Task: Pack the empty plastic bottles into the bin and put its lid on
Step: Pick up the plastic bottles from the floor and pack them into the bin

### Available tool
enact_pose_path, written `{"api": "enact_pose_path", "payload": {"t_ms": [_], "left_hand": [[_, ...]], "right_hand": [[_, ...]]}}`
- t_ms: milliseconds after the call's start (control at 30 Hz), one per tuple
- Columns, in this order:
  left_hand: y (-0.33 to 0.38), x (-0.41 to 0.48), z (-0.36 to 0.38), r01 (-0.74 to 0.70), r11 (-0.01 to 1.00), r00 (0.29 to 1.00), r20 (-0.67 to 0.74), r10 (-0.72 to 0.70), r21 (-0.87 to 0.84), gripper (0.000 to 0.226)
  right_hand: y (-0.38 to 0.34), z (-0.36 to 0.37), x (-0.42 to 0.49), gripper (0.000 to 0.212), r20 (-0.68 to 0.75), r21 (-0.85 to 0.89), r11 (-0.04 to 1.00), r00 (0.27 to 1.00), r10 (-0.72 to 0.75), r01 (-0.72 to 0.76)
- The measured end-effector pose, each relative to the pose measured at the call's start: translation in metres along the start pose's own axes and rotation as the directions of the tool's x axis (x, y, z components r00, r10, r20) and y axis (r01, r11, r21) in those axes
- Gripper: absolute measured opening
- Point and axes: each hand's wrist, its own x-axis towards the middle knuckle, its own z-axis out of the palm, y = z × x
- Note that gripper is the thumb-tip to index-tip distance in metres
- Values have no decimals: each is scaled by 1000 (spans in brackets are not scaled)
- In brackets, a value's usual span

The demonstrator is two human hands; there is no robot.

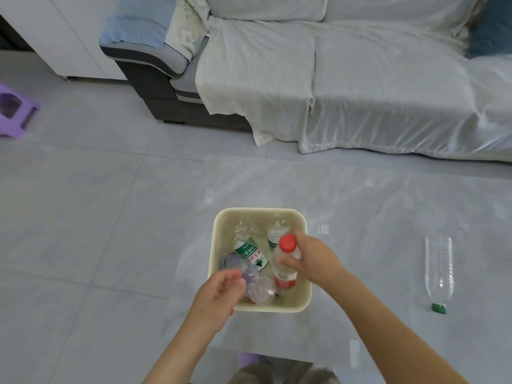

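One square cream plastic bin stands on a clear plastic sheet spread over the grey tiled floor, near the bottom centre of the view. Several crushed clear plastic bottles lie inside it, among them a green-labelled bottle toward the far left of the interior and a purple-tinted crumpled bottle at the near left.

Right hand: grip clenched around a clear plastic bottle with a red cap, held upright with the cap uppermost and its red-banded lower end down inside the bin at the right side.

Left hand: positioned over the near left corner of the bin, fingers loosely curled; grip released, nothing held.

One further clear ribbed plastic bottle with a green cap lies flat on the sheet, well apart to the right of the bin, cap pointing toward the near side.

No bin lid can be identified.

Background: a grey sofa draped in a white cloth along the far side, and a purple plastic stool at the far left edge
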Motion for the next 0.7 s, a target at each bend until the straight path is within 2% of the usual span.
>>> {"api": "enact_pose_path", "payload": {"t_ms": [67, 100, 200, 267, 367, 467, 600, 700], "left_hand": [[2, -2, 4, -12, 1000, 1000, 6, 12, -6, 20], [4, -3, 5, -22, 1000, 1000, 5, 22, -10, 19], [11, -2, 11, -60, 998, 998, -32, 60, -24, 19], [15, 0, 22, -100, 995, 994, -41, 99, -26, 18], [23, 2, 57, -125, 992, 991, 52, 125, -10, 15], [31, 7, 115, -163, 985, 974, 166, 151, 63, 14], [42, 4, 215, -216, 969, 935, 311, 171, 118, 17], [44, 5, 306, -201, 964, 912, 392, 120, 174, 19]], "right_hand": [[20, 27, -1, 49, 125, -71, 997, 992, 25, -17], [25, 34, -4, 58, 115, -67, 998, 993, 2, 6], [29, 25, -18, 78, -72, 115, 991, 995, -67, 75], [42, 8, -29, 82, -184, 209, 976, 983, -19, 58], [87, -12, -48, 83, -283, 265, 962, 949, 136, -59], [147, -24, -76, 87, -321, 310, 929, 898, 302, -202], [239, -44, -118, 77, -287, 364, 855, 829, 481, -370], [319, -60, -141, 73, -238, 338, 791, 767, 596, -510]]}}
